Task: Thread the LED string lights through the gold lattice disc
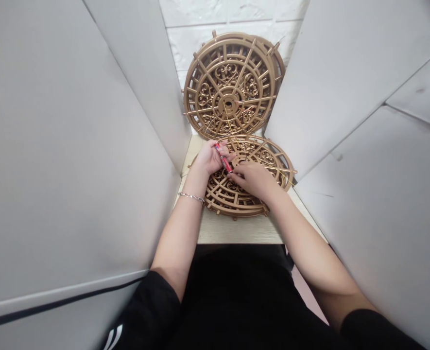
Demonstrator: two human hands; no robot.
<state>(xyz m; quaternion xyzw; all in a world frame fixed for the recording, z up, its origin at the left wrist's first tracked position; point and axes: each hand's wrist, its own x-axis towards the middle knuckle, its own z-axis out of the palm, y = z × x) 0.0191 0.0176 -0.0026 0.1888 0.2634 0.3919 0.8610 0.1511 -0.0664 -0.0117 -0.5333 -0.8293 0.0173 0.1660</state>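
Note:
A small red cylinder (224, 158) with print on it, battery-like in shape, lies slantwise across the fingers of my left hand (212, 158), which is closed around it. At its lower end, the thumb and fingers of my right hand (253, 179) are pinched together and touch it. Under both hands a round gold openwork clock-face frame (232, 211) lies flat, with rings, spokes and scrollwork. Behind it a stack of similar gold frames (232, 87) leans upright. My hands hide part of the lying frame's centre.
Pale wood board (240, 236) carries the frames. White panels rise close on the left (72, 146) and right (375, 204). A white brick-patterned wall (196, 12) stands behind. Thin yellow strands (229, 119) hang from the upright stack's middle.

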